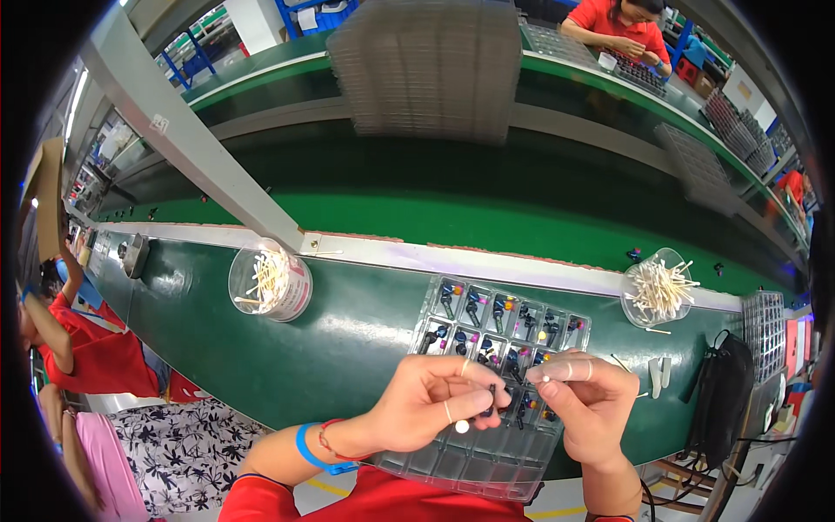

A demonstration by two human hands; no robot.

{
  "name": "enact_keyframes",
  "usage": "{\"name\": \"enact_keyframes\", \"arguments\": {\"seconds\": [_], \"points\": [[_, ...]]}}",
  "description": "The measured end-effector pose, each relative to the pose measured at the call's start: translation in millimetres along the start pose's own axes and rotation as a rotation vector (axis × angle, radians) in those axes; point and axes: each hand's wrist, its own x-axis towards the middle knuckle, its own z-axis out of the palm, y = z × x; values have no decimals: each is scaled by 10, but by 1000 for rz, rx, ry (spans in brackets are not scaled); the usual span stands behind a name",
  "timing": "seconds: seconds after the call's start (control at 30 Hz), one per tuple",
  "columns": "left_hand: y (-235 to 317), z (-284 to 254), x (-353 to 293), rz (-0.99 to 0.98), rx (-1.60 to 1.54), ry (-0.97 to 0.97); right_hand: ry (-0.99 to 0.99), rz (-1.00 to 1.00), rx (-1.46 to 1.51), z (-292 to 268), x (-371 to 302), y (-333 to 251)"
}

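Observation:
My left hand [435, 396] pinches a small dark earbud-like piece [492, 398] between thumb and fingers. A small white round thing [462, 426] shows just below that thumb; what it belongs to is hidden. Close by on the right, my right hand [596, 409] is closed on a cotton swab, whose white tip [545, 378] peeks out between finger and thumb. Pale bands circle some fingers of both hands. Under the hands lies a clear plastic tray [461, 465] with many compartments. Its far rows hold dark pieces with coloured bits; the near compartments look bare.
Cotton swabs fill a clear tub [300, 296] on the left and a clear cup [633, 304] on the right. A black pouch [724, 404] lies at the right edge. Beyond the white ledge runs a green belt [365, 204]; a grey post [200, 139] slants across. Co-workers sit left and opposite.

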Motion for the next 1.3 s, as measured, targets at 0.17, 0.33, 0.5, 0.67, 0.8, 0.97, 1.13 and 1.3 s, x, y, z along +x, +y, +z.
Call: {"name": "enact_keyframes", "arguments": {"seconds": [0.17, 0.33, 0.5, 0.67, 0.8, 0.97, 1.13, 1.3], "points": [[-231, -116, 108, 19, -51, 64, 127, -51, -143, 95, -30, 192], [-314, -49, 54, -65, -137, 4, 69, -284, -550, 28, -11, 361], [-427, -151, 24, -55, -163, -70, 240, -5, -21, 6, -159, 441], [-399, -114, 23, -79, -144, -45, 308, 244, 503, -36, -113, 464], [-352, -69, 21, -89, -141, 0, 295, 270, 649, -48, -102, 480], [-360, -97, 17, -72, -173, -18, 264, 278, 708, -45, -99, 456], [-392, -137, 11, -53, -213, -49, 153, 187, 614, -34, -136, 440], [-326, -66, 18, -97, -210, 34, -9, -8, 392, -18, -176, 353]]}}
